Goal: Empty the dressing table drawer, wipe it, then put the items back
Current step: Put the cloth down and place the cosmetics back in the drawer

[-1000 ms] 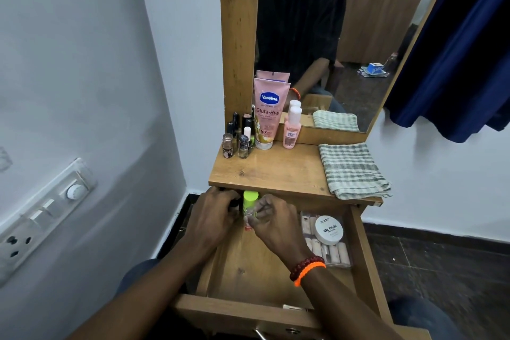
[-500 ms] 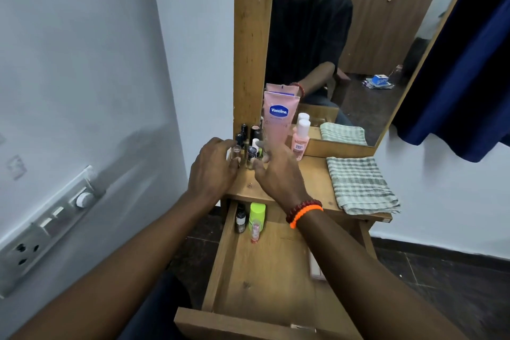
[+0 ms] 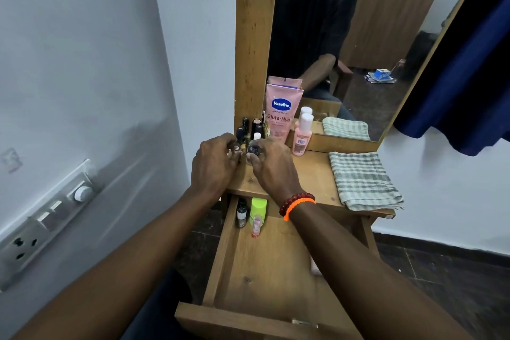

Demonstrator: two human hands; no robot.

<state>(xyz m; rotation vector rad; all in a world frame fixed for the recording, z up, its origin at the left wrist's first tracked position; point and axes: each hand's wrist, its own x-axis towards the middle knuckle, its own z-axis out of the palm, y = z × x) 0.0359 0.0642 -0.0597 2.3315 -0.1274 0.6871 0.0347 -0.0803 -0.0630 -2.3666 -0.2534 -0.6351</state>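
The wooden drawer is pulled out below the tabletop. At its back left lie a small dark bottle, a green-capped bottle and a small pink tube. My right forearm hides the drawer's right side. My left hand is closed around a small nail polish bottle at the tabletop's back left. Right beside it, my right hand grips a dark-capped nail polish bottle. More small bottles stand just behind.
A pink Vaseline tube and a pink bottle stand against the mirror. A checked cloth lies on the tabletop's right. A switch panel is on the left wall, a blue curtain hangs at right.
Both hands left the drawer, where they were at the green-capped bottle, rose to the tabletop's back left and closed on two small bottles there.
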